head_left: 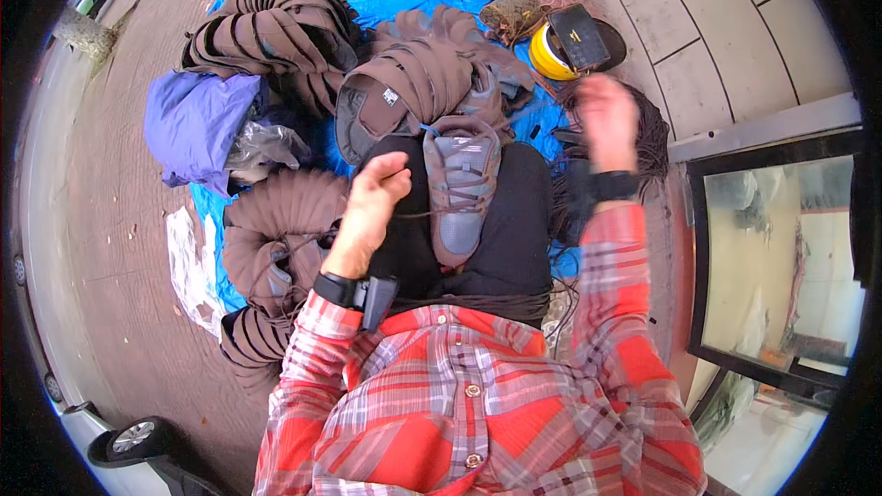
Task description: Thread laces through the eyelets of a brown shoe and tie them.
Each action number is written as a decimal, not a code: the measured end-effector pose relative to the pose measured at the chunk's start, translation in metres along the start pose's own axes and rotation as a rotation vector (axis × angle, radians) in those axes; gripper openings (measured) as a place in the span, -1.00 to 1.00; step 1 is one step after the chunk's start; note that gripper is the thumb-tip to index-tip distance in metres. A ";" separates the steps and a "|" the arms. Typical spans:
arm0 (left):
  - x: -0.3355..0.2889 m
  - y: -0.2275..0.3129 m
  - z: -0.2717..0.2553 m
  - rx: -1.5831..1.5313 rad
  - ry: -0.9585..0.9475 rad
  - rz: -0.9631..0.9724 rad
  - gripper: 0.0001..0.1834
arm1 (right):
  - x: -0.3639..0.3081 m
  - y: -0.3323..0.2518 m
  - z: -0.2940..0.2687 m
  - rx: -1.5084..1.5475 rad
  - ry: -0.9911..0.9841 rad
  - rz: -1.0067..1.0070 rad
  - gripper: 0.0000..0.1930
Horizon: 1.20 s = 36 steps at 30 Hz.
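A grey-brown lace-up shoe upper (462, 186) with a blue-grey toe lies on my thighs, toe towards me. Dark laces (466, 163) cross its front, and one strand trails left, passing by my left hand. My left hand (375, 191) is raised just left of the shoe, thumb and bent fingers drawn together; anything between them is hidden. Further out on the right, my right hand (608, 119) is lifted and smeared by motion, so its fingers are unclear. A thin bluish strand stretches between the shoe's top and that hand.
Fanned stacks of brown shoe uppers (276, 23) lie on a blue tarp (381, 2) ahead and left. Beside them sits a purple bag (197, 124). A yellow container (548, 57) with a black box (577, 37) and a dark lace bundle (650, 133) are right; a glass-fronted case (776, 257) stands beyond.
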<state>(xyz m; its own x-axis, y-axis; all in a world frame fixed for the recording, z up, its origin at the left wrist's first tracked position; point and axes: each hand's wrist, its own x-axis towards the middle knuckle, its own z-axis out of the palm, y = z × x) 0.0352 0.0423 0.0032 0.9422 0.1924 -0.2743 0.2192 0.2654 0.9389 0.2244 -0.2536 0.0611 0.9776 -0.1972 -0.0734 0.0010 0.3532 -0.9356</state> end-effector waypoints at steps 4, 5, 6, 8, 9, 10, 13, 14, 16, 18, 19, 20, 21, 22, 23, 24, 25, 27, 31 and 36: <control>-0.024 0.000 0.024 1.340 -0.222 0.674 -0.76 | -0.009 0.008 -0.037 -0.175 -0.016 -0.022 -0.81; -0.024 -0.004 0.020 1.400 -0.303 0.816 -0.78 | -0.016 0.010 -0.040 -0.315 -0.061 -0.016 -0.74; -0.024 -0.008 0.017 1.401 -0.303 0.815 -0.78 | -0.025 0.009 -0.048 -0.513 -0.026 -0.021 -0.69; -0.025 -0.004 0.013 1.324 -0.298 0.647 -0.85 | -0.049 0.003 -0.051 -0.804 0.030 -0.140 -0.69; -0.021 -0.002 0.004 1.247 -0.339 0.585 -0.90 | -0.060 0.005 -0.054 -0.813 -0.005 -0.156 -0.70; -0.019 0.008 0.002 1.140 -0.349 0.595 -0.89 | -0.070 0.005 -0.057 -0.824 -0.036 -0.176 -0.71; -0.010 0.021 -0.013 1.033 -0.441 0.442 -0.87 | -0.114 0.011 -0.031 -0.607 -0.346 0.093 -0.83; -0.008 0.030 -0.018 1.069 -0.430 0.418 -0.87 | -0.127 0.016 -0.014 -0.662 -0.410 0.209 -0.86; -0.003 0.037 -0.026 1.106 -0.443 0.499 -0.89 | -0.141 0.032 0.004 -0.651 -0.566 0.376 -0.82; -0.005 0.044 -0.027 1.140 -0.480 0.485 -0.85 | -0.150 0.046 0.016 -0.734 -0.649 0.375 -0.82; -0.009 0.048 -0.028 1.064 -0.489 0.286 -0.83 | -0.154 0.047 0.024 -0.756 -0.702 0.367 -0.81; -0.013 0.049 -0.031 0.983 -0.492 0.088 -0.80 | -0.159 0.048 0.030 -0.778 -0.757 0.359 -0.80; -0.015 0.040 -0.037 0.837 -0.457 0.069 -0.75 | -0.161 0.052 0.033 -0.795 -0.813 0.348 -0.78; -0.017 0.029 -0.046 0.839 -0.446 0.062 -0.75 | -0.164 0.056 0.040 -0.792 -0.825 0.351 -0.78; -0.018 0.021 -0.053 0.710 -0.404 0.066 -0.73 | -0.167 0.057 0.048 -0.799 -0.894 0.400 -0.77; -0.020 0.013 -0.060 0.582 -0.359 0.068 -0.72 | -0.169 0.060 0.056 -0.806 -0.965 0.451 -0.76; -0.024 0.017 -0.059 0.582 -0.352 0.067 -0.72 | -0.170 0.065 0.061 -0.832 -1.016 0.441 -0.76; -0.031 0.024 -0.055 0.921 -0.296 0.161 -0.77 | -0.166 0.074 0.066 -0.870 -1.047 0.479 -0.77; -0.001 0.024 -0.097 1.020 -0.605 0.247 -0.84 | -0.149 0.060 0.040 -0.770 -0.931 0.541 -0.79; 0.089 0.013 -0.073 0.905 -0.777 0.848 -0.81 | -0.146 0.104 0.059 -0.366 -1.202 0.352 -0.82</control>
<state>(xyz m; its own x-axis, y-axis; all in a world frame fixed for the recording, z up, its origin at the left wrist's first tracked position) 0.1035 0.1324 -0.0240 0.6992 -0.6399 0.3189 -0.6544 -0.3932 0.6459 0.0944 -0.1343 -0.0055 0.4895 0.8576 -0.1577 -0.1633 -0.0875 -0.9827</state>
